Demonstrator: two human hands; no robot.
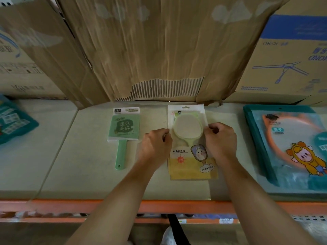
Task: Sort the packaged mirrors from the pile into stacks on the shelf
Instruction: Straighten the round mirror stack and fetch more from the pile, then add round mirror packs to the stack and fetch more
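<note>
both hands (156, 141) (220, 137) are pinching the side edges of the round mirror pack (190, 144), fingers curled on it, its long axis running straight away from me on the shelf (88, 174)

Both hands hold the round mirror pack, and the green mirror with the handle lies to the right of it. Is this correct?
Not quite. In the head view the green mirror with the handle lies to the left of the round mirror pack, not the right. The left hand and right hand do hold the pack by its edges.
</note>
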